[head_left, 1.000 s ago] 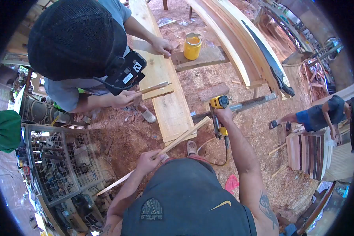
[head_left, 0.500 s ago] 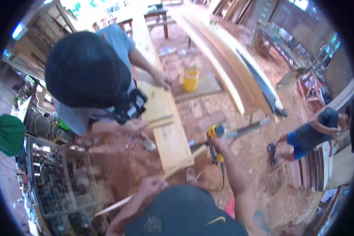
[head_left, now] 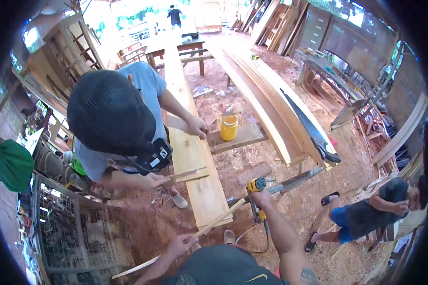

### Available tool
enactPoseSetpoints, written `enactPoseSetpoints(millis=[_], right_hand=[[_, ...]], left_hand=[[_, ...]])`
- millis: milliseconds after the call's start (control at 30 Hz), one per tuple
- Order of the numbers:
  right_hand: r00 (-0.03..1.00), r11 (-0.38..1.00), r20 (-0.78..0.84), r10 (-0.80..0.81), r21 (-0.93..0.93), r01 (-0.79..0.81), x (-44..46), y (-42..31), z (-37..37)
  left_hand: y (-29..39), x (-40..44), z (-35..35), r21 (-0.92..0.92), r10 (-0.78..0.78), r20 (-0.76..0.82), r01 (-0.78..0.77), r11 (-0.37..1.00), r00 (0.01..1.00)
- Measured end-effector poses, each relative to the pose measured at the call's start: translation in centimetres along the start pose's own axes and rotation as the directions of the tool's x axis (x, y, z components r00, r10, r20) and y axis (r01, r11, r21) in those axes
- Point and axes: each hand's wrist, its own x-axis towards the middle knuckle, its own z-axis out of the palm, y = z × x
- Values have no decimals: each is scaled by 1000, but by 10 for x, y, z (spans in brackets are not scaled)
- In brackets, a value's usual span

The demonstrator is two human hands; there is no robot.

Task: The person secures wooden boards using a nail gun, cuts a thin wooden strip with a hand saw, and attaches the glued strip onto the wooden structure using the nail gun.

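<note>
My left hand [head_left: 180, 245] is closed around a thin wooden strip [head_left: 219, 219], whose far end slants up over the near end of a long pale plank [head_left: 207, 190]. In my right hand [head_left: 260, 197] is a yellow-and-black pistol-grip power tool [head_left: 257, 184], gripped to the right of the plank's end. A dark cord or hose [head_left: 267, 238] hangs from its base. I cannot tell whether it is a drill or a nail gun. Across the plank, a co-worker's hand [head_left: 155, 181] holds small wooden pieces [head_left: 190, 175] over the plank. That person's other hand [head_left: 197, 127] is at the plank's edge.
A yellow container [head_left: 228, 127] stands on a board right of the plank. Beyond it lie long curved boards [head_left: 271, 90] with a handsaw [head_left: 314, 137] on top. Another person [head_left: 375, 209] is at right. A wire-mesh frame [head_left: 81, 228] stands at left; shavings cover the floor.
The view has tilted up, so everything appears lower in the picture. Both my hands keep their grips on the strip and the power tool.
</note>
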Motion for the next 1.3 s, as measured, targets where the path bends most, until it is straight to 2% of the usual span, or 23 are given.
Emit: enactPoseSetpoints(millis=[67, 100, 133, 200, 333, 400, 500, 533, 633, 733, 1033, 1300], right_hand=[[1000, 999, 21, -15, -29, 16, 15, 17, 7], [1000, 1000, 3, 0, -14, 0, 31, 31, 20], [999, 998, -6, -51, 26, 51, 27, 31, 19], [999, 1000, -49, -13, 6, 13, 17, 16, 14], [996, 998, -66, -67, -7, 66, -1, 1, 6], [991, 997, -118, -70, -25, 68, -3, 1, 5], [995, 997, -69, -73, 8, 73, -22, -17, -5], [986, 993, -112, -121, -11, 121, -29, -21, -7], [999, 998, -4, 49, -42, -49, -8, -10, -1], [1000, 1000, -30, -1, 20, 2, -18, -15, -4], [1000, 992, -10, -10, 124, 11, -1, 1, 5], [1000, 996, 28, 12, 90, -15, 20, 16, 11]], left_hand=[[-9, 5, 3, -22, 52, 12, -52, 998, 999], [-11, 0, 4, 31, 4, -1, -4, 1000, 1000], [-2, -1, 2, 85, -40, -16, 41, 996, 999], [11, -3, -3, 136, 43, -33, -38, 990, 999], [-2, -4, 2, 78, 113, -58, -109, 991, 992], [2, -6, 1, 65, 103, -48, -100, 993, 994], [-2, -7, 2, 64, 90, -44, -87, 994, 995], [-3, -6, 3, 67, 87, -46, -84, 994, 995], [4, -7, 1, 58, 124, -54, -121, 991, 991], [6, -6, 0, 54, 124, -39, -122, 991, 992], [10, -3, -3, 83, 152, -40, -148, 985, 988], [8, -1, -2, 64, 155, -40, -152, 986, 987]])
